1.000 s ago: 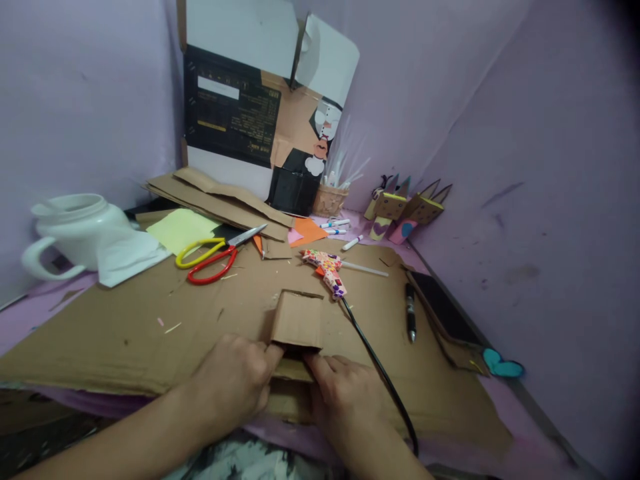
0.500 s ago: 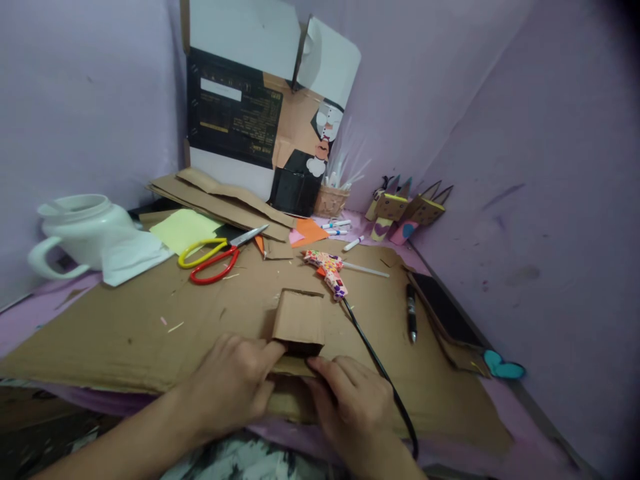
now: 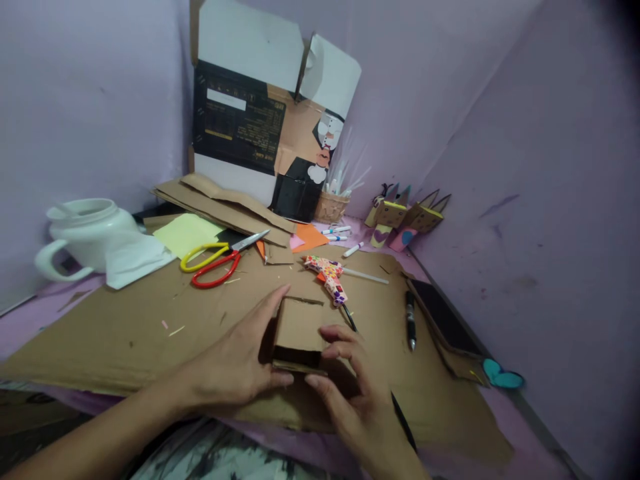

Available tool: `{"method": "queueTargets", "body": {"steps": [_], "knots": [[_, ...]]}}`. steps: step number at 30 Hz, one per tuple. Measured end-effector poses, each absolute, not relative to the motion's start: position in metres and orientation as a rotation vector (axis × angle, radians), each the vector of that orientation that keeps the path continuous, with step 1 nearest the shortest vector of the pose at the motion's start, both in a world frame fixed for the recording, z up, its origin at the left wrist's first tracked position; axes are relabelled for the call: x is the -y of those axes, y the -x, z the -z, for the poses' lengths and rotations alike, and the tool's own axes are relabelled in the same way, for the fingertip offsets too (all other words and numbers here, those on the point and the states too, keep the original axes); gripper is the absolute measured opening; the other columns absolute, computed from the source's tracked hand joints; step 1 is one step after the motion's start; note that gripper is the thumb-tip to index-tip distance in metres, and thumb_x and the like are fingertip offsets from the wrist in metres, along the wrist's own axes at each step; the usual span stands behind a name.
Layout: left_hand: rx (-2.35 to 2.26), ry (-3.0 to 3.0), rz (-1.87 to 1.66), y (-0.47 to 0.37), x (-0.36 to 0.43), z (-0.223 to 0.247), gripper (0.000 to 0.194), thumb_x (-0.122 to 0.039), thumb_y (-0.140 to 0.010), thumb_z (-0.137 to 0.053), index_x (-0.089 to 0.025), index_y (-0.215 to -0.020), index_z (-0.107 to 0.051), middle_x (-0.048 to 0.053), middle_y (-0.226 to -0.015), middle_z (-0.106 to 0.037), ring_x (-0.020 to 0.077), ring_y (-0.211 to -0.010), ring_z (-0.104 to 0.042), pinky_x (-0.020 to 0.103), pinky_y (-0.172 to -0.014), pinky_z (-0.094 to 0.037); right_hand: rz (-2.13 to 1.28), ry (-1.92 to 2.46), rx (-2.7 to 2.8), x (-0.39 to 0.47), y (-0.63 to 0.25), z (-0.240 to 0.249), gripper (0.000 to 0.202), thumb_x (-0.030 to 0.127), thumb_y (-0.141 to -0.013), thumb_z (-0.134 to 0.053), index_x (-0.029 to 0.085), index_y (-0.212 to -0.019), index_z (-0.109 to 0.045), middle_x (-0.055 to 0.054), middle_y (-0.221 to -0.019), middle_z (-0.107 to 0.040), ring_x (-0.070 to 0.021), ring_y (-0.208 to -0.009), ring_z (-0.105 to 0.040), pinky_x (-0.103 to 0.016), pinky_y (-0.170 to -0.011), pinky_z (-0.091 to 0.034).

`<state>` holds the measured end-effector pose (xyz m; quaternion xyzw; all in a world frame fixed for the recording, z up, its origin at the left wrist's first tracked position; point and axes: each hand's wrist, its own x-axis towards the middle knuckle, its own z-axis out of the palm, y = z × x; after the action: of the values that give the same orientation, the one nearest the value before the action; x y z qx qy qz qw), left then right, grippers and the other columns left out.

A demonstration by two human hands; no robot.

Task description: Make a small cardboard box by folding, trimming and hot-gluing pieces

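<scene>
A small open-ended cardboard box (image 3: 300,325) sits on the large cardboard sheet (image 3: 150,340), its dark opening facing me. Along its left side lies my left hand (image 3: 240,357), fingers spread, thumb at the lower front edge. My right hand (image 3: 350,380) is curved around the right side, its fingertips at the box's right edge and its thumb near the bottom flap. Just beyond the box lies a flower-patterned glue gun (image 3: 330,279) with a clear glue stick in it. Scissors with yellow and red handles (image 3: 220,260) rest farther left.
A white pot (image 3: 90,233) stands at the left. Cardboard strips (image 3: 225,207) lie before an upright printed box (image 3: 240,120). A pen (image 3: 411,320) and a dark phone-like object (image 3: 445,317) are at the right, near cardboard figures (image 3: 390,217).
Both hands have moved from the front flap up to the sides of the small box. The left hand's fingers have spread out, and the right hand's have lifted to the box's right edge.
</scene>
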<state>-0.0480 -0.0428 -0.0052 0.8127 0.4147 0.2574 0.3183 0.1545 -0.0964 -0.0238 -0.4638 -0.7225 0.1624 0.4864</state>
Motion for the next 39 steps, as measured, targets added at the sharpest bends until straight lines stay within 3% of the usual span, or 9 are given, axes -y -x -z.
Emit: {"method": "queueTargets", "body": {"steps": [8,17,21,27,29,31,34,37,39], "knots": [[-1.172,-2.065,-0.636,0.041,0.039,-0.004,0.091,-0.042,-0.069,-0.067,-0.011,-0.144,-0.024,0.019,-0.144,-0.039,0.0312,-0.13,-0.04,0.047,-0.106,-0.034,-0.39,1.086,1.704,0.088,-0.15,0.025,0.02,0.016,-0.082,-0.063,0.025,-0.1,-0.061,-0.005,-0.101,-0.059,-0.0178,-0.095,-0.061,-0.03,-0.081,-0.052],[-1.169,-2.125,-0.693,0.042,0.037,-0.002,0.083,-0.042,-0.069,-0.068,-0.015,-0.14,-0.034,0.014,-0.142,-0.044,0.0291,-0.13,-0.041,0.044,-0.106,-0.036,-0.198,1.024,1.774,0.081,-0.152,0.026,0.012,0.015,-0.08,-0.066,0.023,-0.089,-0.069,-0.005,-0.088,-0.063,-0.0163,-0.079,-0.065,-0.027,-0.067,-0.056],[-1.152,-2.162,-0.653,0.041,0.039,-0.008,0.079,-0.038,-0.07,-0.068,-0.011,-0.138,-0.036,0.017,-0.141,-0.045,0.0287,-0.13,-0.042,0.043,-0.106,-0.037,-0.194,1.033,1.841,0.08,-0.153,0.02,0.007,0.018,-0.08,-0.066,0.022,-0.085,-0.069,-0.004,-0.084,-0.064,-0.0155,-0.073,-0.065,-0.026,-0.064,-0.055],[-1.193,-2.177,-0.68,0.039,0.039,-0.01,0.077,-0.037,-0.069,-0.07,-0.013,-0.135,-0.039,0.015,-0.138,-0.048,0.0286,-0.127,-0.045,0.042,-0.104,-0.04,-0.154,1.068,1.882,0.077,-0.156,0.01,0.004,0.018,-0.078,-0.066,0.021,-0.081,-0.066,-0.006,-0.089,-0.062,-0.0179,-0.079,-0.064,-0.029,-0.068,-0.055],[-1.185,-2.219,-0.695,0.04,0.037,-0.011,0.078,-0.038,-0.068,-0.071,-0.015,-0.136,-0.039,0.015,-0.139,-0.048,0.0289,-0.128,-0.045,0.043,-0.104,-0.039,-0.129,1.119,1.921,0.073,-0.161,0.003,0.016,0.025,-0.076,-0.07,0.021,-0.091,-0.065,-0.011,-0.109,-0.06,-0.0239,-0.098,-0.062,-0.037,-0.08,-0.055],[-1.117,-2.302,-0.717,0.041,0.033,-0.015,0.082,-0.038,-0.068,-0.071,-0.016,-0.139,-0.034,0.015,-0.14,-0.046,0.0289,-0.128,-0.044,0.044,-0.105,-0.038,-0.149,1.134,2.016,0.067,-0.167,-0.006,0.045,0.033,-0.072,-0.074,0.021,-0.112,-0.059,-0.016,-0.13,-0.051,-0.0298,-0.118,-0.053,-0.044,-0.093,-0.05],[-0.92,-2.481,-0.739,0.04,0.025,-0.03,0.096,-0.034,-0.066,-0.074,-0.018,-0.145,-0.021,0.016,-0.143,-0.042,0.0297,-0.13,-0.042,0.046,-0.106,-0.036,-0.249,1.096,2.21,0.059,-0.173,-0.021,0.084,0.033,-0.067,-0.078,0.021,-0.138,-0.036,-0.017,-0.14,-0.045,-0.0315,-0.129,-0.044,-0.048,-0.102,-0.042],[-0.794,-2.616,-0.682,0.037,0.016,-0.052,0.102,-0.031,-0.064,-0.075,-0.019,-0.147,-0.017,0.016,-0.146,-0.038,0.0326,-0.132,-0.037,0.047,-0.107,-0.033,-0.38,1.049,2.242,0.055,-0.168,-0.028,0.093,0.021,-0.07,-0.074,0.02,-0.146,-0.02,-0.017,-0.145,-0.04,-0.0306,-0.128,-0.045,-0.048,-0.101,-0.043],[-0.757,-2.628,-0.667,0.034,0.011,-0.067,0.103,-0.031,-0.063,-0.075,-0.022,-0.147,-0.017,0.014,-0.146,-0.039,0.0332,-0.131,-0.038,0.047,-0.106,-0.034,-0.478,1.027,2.111,0.054,-0.161,-0.027,0.088,0.016,-0.071,-0.069,0.021,-0.145,-0.022,-0.016,-0.145,-0.04,-0.0297,-0.124,-0.049,-0.045,-0.096,-0.047]]}}
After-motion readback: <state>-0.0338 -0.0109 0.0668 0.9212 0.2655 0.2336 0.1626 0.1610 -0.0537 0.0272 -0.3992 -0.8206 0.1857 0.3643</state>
